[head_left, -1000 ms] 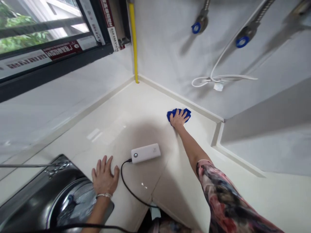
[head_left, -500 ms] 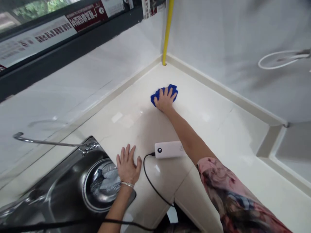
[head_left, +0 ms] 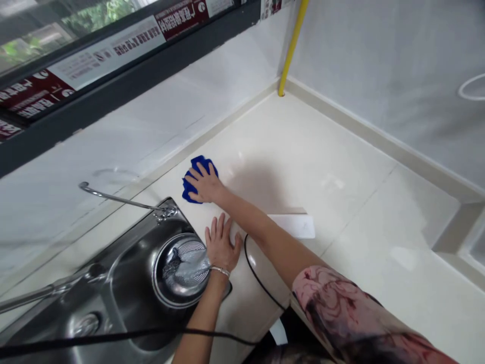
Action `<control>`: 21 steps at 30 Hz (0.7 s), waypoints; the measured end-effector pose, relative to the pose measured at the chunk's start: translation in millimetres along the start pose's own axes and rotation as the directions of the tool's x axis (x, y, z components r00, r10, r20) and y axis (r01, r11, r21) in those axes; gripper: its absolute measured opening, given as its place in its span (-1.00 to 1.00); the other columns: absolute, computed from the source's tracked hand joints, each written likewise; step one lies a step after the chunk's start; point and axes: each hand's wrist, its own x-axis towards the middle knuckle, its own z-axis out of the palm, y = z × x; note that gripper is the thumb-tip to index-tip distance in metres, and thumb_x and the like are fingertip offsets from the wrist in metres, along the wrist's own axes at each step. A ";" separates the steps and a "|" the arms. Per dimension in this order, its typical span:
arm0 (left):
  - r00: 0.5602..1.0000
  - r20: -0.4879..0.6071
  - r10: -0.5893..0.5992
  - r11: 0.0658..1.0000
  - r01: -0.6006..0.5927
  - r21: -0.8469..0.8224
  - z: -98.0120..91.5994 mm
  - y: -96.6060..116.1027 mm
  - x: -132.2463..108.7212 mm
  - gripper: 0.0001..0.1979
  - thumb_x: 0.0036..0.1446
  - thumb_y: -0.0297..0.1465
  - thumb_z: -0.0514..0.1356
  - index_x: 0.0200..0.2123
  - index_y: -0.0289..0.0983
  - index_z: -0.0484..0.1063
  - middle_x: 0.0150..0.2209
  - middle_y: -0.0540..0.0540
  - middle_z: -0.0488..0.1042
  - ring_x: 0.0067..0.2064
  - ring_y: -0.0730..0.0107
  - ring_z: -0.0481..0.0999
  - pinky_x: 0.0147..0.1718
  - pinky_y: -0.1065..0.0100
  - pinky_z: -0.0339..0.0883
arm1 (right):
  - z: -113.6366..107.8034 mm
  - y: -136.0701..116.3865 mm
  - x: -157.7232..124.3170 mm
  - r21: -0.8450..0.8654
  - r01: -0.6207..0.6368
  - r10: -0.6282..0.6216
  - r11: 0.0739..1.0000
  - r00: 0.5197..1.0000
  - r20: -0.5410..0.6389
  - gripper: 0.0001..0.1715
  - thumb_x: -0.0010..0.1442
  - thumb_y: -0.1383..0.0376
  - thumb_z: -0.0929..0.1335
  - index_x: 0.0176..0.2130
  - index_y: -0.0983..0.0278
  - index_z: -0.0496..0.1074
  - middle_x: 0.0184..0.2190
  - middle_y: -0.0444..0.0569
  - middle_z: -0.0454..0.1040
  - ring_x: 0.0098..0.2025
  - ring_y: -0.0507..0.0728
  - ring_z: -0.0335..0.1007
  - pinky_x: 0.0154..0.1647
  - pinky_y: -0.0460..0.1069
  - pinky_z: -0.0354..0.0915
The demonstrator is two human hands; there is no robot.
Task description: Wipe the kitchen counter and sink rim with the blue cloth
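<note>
My right hand (head_left: 205, 184) presses a blue cloth (head_left: 194, 194) onto the pale countertop (head_left: 314, 146), its fingers spread over the fabric. The cloth is bunched and lies between the wall side and the sink corner. My left hand (head_left: 223, 247) rests flat and open on the counter beside the sink's right edge, with nothing in it and a bracelet at the wrist. A white power bank (head_left: 299, 226) lies partly hidden under my right forearm. A black cable (head_left: 261, 283) curves out from near it.
The steel sink (head_left: 125, 288) at lower left has a round basin with a strainer basket (head_left: 189, 253) holding something pale and crumpled. A thin faucet (head_left: 121, 199) arches over the counter. A yellow pipe (head_left: 293, 48) stands in the back corner. Another black cable (head_left: 125, 334) crosses the foreground.
My right hand has swept the blue cloth left across the counter, from near the back corner toward the sink. My left hand stays beside the sink. The view has shifted left.
</note>
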 end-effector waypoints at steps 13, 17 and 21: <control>0.999 -0.044 0.007 1.000 -0.008 -0.019 2.7 -0.5 1.6 -0.45 0.40 -0.24 0.09 0.35 -0.34 0.44 0.42 -0.33 0.33 0.48 -0.19 0.22 0.49 -0.31 0.00 | 5.6 -12.6 -41.1 0.054 0.459 -0.462 0.887 0.882 0.087 -0.37 0.47 0.07 0.38 0.41 0.19 0.36 0.49 0.06 0.23 0.59 0.38 -0.09 0.60 0.44 -0.16; 1.000 -0.007 -0.004 1.000 0.004 -0.011 1.0 0.3 0.3 -0.45 0.39 -0.26 0.10 0.37 -0.30 0.42 0.44 -0.30 0.29 0.53 -0.17 0.12 0.51 -0.31 -0.06 | 12.1 -17.7 -7.5 0.074 0.406 -0.411 0.911 0.909 0.073 -0.40 0.50 0.06 0.34 0.40 0.17 0.37 0.50 0.02 0.23 0.60 0.35 -0.10 0.62 0.41 -0.20; 1.000 0.003 -0.004 1.000 0.004 -0.010 0.8 -2.0 -1.6 -0.46 0.37 -0.25 0.13 0.33 -0.36 0.46 0.43 -0.37 0.30 0.53 -0.20 0.11 0.50 -0.33 -0.05 | 20.6 -22.9 33.4 0.105 0.314 -0.325 0.944 0.940 0.105 -0.42 0.51 0.06 0.32 0.41 0.14 0.36 0.52 0.00 0.18 0.61 0.35 -0.14 0.62 0.43 -0.21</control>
